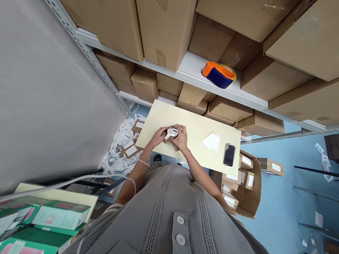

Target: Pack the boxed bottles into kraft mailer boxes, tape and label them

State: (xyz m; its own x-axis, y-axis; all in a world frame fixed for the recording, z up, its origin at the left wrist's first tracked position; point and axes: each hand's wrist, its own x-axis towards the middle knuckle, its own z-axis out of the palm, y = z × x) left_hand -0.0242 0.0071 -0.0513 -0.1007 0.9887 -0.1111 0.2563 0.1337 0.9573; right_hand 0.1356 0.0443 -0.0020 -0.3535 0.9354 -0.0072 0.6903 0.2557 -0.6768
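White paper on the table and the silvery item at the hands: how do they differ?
The silvery item is shiny and rounded; the white paper is matte and angular. The silvery item has the left hand and right hand around it; the white paper lies flat, untouched. Both are over the cream tabletop.

"What shows mid-frame?"
"The bare left hand (159,135), fingers bent, and the bare right hand (181,138) just beside it, fingers curled."
"And lower down?"
"The bare left forearm (136,173) slants up from lower centre-left; the bare right forearm (203,176), from lower centre-right."
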